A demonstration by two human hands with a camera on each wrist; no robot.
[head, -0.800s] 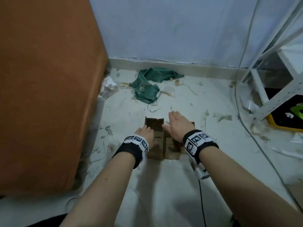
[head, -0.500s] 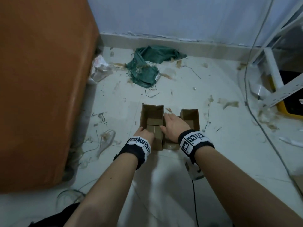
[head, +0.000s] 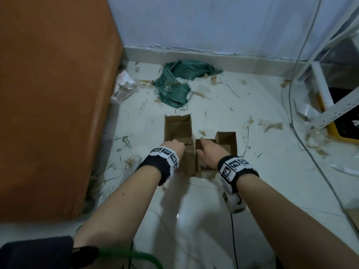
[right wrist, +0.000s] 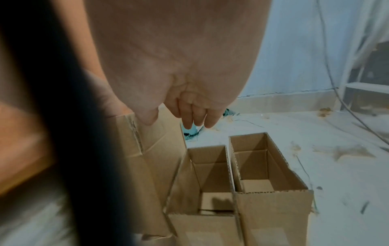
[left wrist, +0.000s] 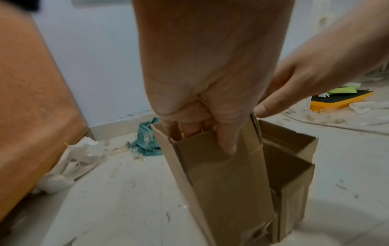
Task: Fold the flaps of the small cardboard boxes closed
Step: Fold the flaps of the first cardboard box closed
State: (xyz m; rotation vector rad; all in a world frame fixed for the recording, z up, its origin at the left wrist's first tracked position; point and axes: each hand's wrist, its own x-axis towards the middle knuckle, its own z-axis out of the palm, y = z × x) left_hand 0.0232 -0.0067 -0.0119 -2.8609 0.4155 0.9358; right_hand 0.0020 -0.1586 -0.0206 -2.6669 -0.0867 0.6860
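Three small brown cardboard boxes stand open side by side on the floor. My left hand [head: 172,147] pinches the near wall of the left box [head: 177,129], with the fingers [left wrist: 189,131] inside and the thumb outside. That box [left wrist: 221,174] looks taller than the others and slightly tilted. My right hand [head: 208,150] hovers over the middle box [head: 206,173], its fingers [right wrist: 195,116] relaxed and holding nothing, the thumb close to the left box's side [right wrist: 151,149]. The middle box [right wrist: 210,174] and the right box [right wrist: 269,166] show bare insides. The right box [head: 227,138] stands untouched.
A large orange-brown block [head: 54,94] walls off the left. A crumpled green cloth [head: 176,82] lies beyond the boxes near the wall. A white metal rack [head: 330,105], a yellow tray [head: 345,133] and a cable [head: 297,133] stand right. Paper scraps litter the tiled floor.
Both hands have drawn back toward me across the boxes. The left hand has taken hold of the left box's near wall. The right hand has come off the box tops.
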